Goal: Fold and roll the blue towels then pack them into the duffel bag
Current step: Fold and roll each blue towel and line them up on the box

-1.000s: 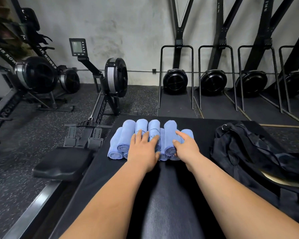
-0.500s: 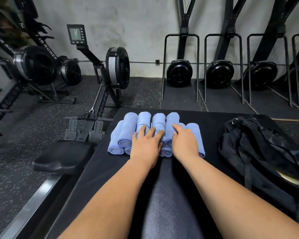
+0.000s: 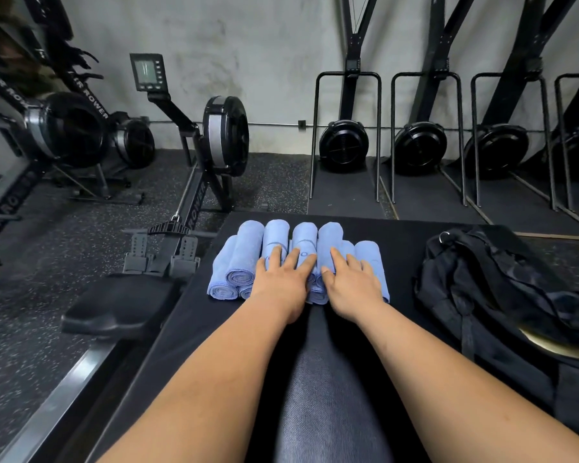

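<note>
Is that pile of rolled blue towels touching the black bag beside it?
Apart. The head view shows a bare strip of black pad between the rightmost towel roll and the duffel bag.

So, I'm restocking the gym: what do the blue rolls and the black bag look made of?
The blue towels: soft matte cloth, likely microfibre, going by the fuzzy nap and stitched hems. The duffel bag: black woven synthetic, probably nylon, slumped in soft creases.
</note>
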